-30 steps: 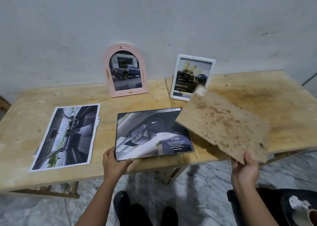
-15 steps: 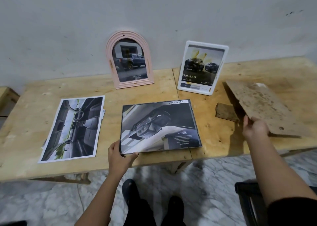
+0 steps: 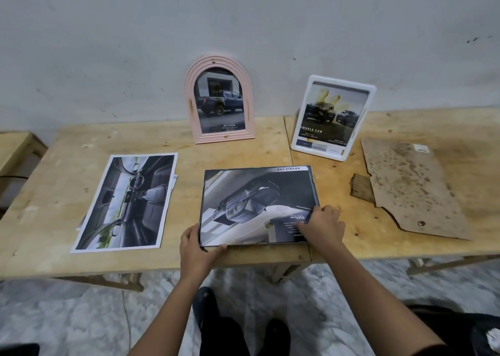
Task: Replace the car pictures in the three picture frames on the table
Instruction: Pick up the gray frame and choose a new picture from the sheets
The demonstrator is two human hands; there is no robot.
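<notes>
**Hands at the frame: freeing the old picture**

Our left hand [image 3: 198, 250] grips the dark frame [image 3: 311, 178] by its near left corner, flat at the table [image 3: 238, 150] front edge. Our right hand [image 3: 323, 226] rests bent-fingered on the car picture [image 3: 251, 201] at its near right corner; we cannot tell whether it pinches. We should pin the frame down, then peel slowly from that corner to avoid creasing.

Flat frame [image 3: 257, 193] centre on table [image 3: 67, 153]; print [image 3: 127, 201] left; backing board [image 3: 414, 188] right; arched frame [image 3: 219, 101] and rectangular frame [image 3: 332, 117] behind.
</notes>
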